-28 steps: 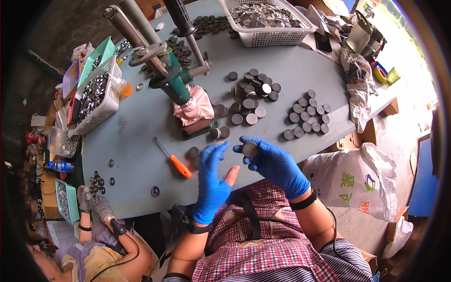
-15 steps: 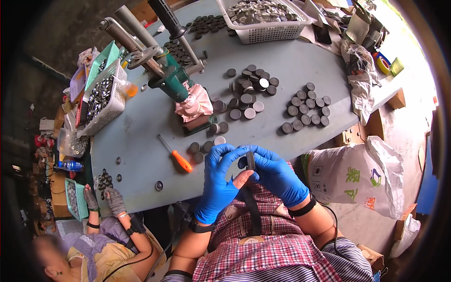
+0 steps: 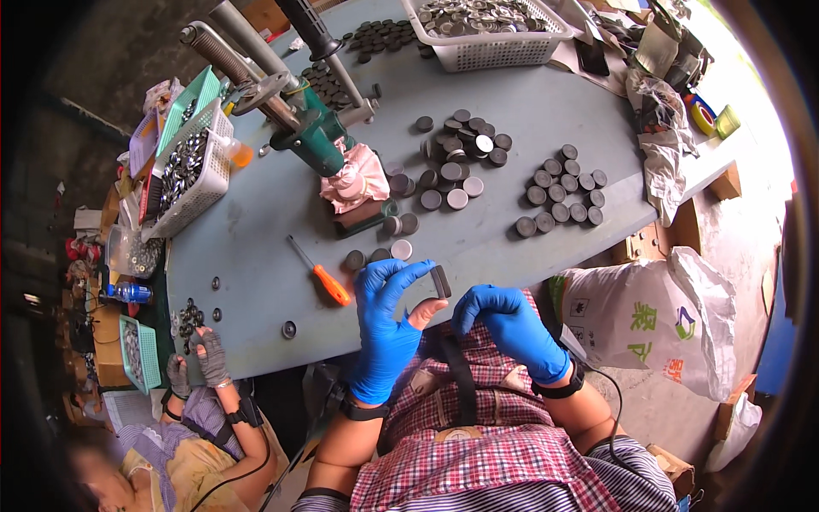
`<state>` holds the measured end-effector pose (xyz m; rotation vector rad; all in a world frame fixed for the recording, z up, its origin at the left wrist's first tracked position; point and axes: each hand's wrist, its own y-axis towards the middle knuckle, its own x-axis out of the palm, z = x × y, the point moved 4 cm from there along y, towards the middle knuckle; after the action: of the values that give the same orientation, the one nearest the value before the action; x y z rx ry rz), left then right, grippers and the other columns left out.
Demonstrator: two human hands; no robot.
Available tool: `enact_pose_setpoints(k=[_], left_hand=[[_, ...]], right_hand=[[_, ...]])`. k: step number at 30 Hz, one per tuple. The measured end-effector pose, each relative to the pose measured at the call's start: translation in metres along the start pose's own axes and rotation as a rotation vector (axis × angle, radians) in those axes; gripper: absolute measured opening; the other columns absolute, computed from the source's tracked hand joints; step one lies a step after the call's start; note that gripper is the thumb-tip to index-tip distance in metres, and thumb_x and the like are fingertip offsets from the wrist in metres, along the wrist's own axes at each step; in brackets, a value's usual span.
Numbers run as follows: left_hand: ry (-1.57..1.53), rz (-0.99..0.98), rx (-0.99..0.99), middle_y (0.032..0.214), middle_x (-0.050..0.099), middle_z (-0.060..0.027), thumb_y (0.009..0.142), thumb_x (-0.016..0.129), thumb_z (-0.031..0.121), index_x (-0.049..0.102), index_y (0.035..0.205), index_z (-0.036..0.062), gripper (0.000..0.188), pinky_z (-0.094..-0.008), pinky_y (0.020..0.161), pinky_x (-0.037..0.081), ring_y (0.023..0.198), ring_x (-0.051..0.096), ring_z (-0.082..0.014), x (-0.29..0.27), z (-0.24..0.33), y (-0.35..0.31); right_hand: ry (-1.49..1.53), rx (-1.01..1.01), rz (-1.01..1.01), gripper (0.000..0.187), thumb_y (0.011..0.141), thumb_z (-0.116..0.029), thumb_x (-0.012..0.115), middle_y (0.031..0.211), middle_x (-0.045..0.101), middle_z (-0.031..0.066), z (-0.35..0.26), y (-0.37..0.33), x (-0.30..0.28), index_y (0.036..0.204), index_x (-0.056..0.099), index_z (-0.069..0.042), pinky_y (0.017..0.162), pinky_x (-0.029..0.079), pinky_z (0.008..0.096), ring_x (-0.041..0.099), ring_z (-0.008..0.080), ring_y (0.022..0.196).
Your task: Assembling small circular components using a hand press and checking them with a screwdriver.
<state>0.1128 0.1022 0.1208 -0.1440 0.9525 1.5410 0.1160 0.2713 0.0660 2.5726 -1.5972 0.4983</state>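
Note:
Between the thumb and fingers of my left hand (image 3: 384, 328), in a blue glove with the thumb tip bare, a dark round disc (image 3: 441, 282) is held on edge over the table's near edge. To its right and apart from it is my right hand (image 3: 510, 331), gloved in blue, with the fingers curled in; whatever they may hold is hidden. A screwdriver (image 3: 329, 283) with an orange handle lies left of my left hand. Just beyond that hand sit a few similar discs (image 3: 401, 249). Farther off are a loose heap of dark discs (image 3: 465, 145) and a spread group (image 3: 559, 189).
A green lever press (image 3: 317, 145) with pink cloth stands on the grey table (image 3: 256, 247). White baskets of metal parts stand at the back (image 3: 495, 56) and left (image 3: 192, 200). A co-worker's gloved hands (image 3: 205, 358) are at lower left. A white sack (image 3: 648, 320) stands right.
My right hand has let go of the disc and drawn away to the right and slightly down. My left hand keeps the disc, shifted a little left. The co-worker's hands have moved slightly.

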Motion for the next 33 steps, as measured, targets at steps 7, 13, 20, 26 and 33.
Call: enact_pose_setpoints(k=[7,13,20,26,33], left_hand=[[-0.405,0.064,-0.375,0.101,0.063,-0.0026,0.081,0.08,0.014,0.064,0.117,0.0031,0.041,-0.0314,0.085,0.047,0.092,0.058,-0.0171,0.004,-0.014,-0.01],[-1.161,0.205,-0.832,0.108,0.066,-0.0022,0.092,0.069,0.027,0.063,0.119,0.0062,0.035,-0.0325,0.092,0.046,0.095,0.058,-0.013,0.007,-0.034,-0.021],[-1.829,0.111,-0.937,0.106,0.068,-0.0085,0.098,0.058,0.032,0.063,0.118,0.0075,0.032,-0.0394,0.089,0.046,0.082,0.056,-0.0167,0.014,-0.036,-0.024],[-1.557,0.063,-0.881,0.108,0.067,-0.0068,0.097,0.06,0.036,0.063,0.121,0.0069,0.038,-0.035,0.09,0.046,0.085,0.056,-0.0154,0.016,-0.029,-0.023],[-0.33,-0.275,-0.357,0.1,0.064,-0.0043,0.083,0.074,0.009,0.061,0.118,0.0032,0.038,-0.0336,0.086,0.046,0.091,0.059,-0.019,0.049,-0.038,-0.024]], right_hand=[[-0.008,0.005,-0.002,0.033,0.079,0.017,0.041,0.089,0.067,0.0051,0.001,0.003,0.009,0.091,0.067,0.001,0.08,0.051,0.0264,0.063,0.0125,0.085],[-0.005,0.033,-0.04,0.032,0.083,0.016,0.041,0.091,0.068,0.0049,0.008,-0.004,0.014,0.092,0.068,0.0,0.082,0.052,0.0263,0.064,0.0122,0.086],[0.019,0.067,-0.058,0.033,0.083,0.016,0.041,0.091,0.068,0.0056,0.011,-0.006,0.021,0.094,0.068,0.0,0.081,0.053,0.0256,0.066,0.0128,0.087],[0.049,0.039,0.08,0.024,0.094,0.002,0.047,0.101,0.066,0.004,0.01,-0.004,0.018,0.111,0.064,0.0,0.078,0.051,0.0233,0.062,0.0107,0.084],[-0.056,-0.047,0.234,0.036,0.096,-0.019,0.062,0.105,0.063,0.0042,0.023,0.024,-0.009,0.127,0.056,-0.001,0.077,0.049,0.0256,0.059,0.0128,0.088]])
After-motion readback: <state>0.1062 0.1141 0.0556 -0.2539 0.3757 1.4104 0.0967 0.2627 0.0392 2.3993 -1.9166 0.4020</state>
